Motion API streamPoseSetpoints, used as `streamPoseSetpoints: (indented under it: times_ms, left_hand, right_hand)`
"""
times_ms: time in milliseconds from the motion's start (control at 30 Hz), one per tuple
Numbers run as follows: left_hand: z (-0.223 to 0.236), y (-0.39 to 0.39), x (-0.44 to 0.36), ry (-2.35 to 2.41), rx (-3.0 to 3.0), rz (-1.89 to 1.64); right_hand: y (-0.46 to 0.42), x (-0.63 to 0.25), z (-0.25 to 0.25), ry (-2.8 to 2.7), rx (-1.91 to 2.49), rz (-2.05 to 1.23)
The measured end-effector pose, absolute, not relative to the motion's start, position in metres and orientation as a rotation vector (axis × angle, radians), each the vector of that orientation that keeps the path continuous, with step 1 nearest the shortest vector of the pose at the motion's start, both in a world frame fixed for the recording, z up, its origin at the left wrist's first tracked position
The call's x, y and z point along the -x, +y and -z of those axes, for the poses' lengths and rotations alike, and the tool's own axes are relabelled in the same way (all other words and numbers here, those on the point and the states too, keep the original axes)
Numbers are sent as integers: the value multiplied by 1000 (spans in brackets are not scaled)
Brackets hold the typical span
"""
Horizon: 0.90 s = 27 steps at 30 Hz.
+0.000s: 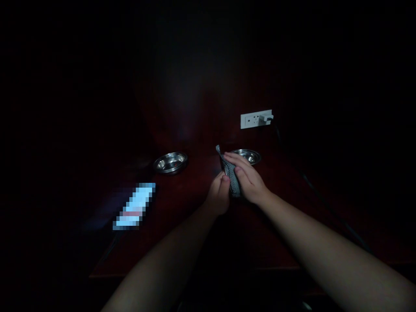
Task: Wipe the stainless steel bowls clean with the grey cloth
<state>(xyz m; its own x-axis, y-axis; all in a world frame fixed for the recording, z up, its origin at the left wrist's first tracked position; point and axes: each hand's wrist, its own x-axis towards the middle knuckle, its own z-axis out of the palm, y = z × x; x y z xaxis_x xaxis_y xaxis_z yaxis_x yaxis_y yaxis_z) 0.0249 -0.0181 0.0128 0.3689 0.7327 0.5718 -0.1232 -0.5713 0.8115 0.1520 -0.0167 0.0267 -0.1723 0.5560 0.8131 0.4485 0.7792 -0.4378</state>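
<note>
Between my two hands stands a folded cloth-like piece [232, 177] with a grey and black woven pattern, its top corner sticking up. My left hand [219, 195] grips its lower left side, with the thumb up against it. From the right, my right hand [248, 177] presses on it, the fingers close together along its face. Whether something lies inside the folds is too dark to make out. Just behind the right fingers, a shiny metal bowl [255, 155] is partly hidden.
Another metal bowl [170, 162] sits left of my hands on the dark red table [182, 208]. Nearer on the left lies a phone [134, 207] with a lit, pixelated screen. On the back wall is a white socket [248, 120] with a plug [265, 117]. A cable [334, 214] runs along the right.
</note>
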Motion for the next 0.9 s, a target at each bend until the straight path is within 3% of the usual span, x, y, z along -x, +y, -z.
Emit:
streamPoseSetpoints:
  times_ms: [900]
  left_hand:
    - [-18, -23, -24, 494, -1855, -1233]
  right_hand:
    - [-9, -157, -27, -1719, 787, -43]
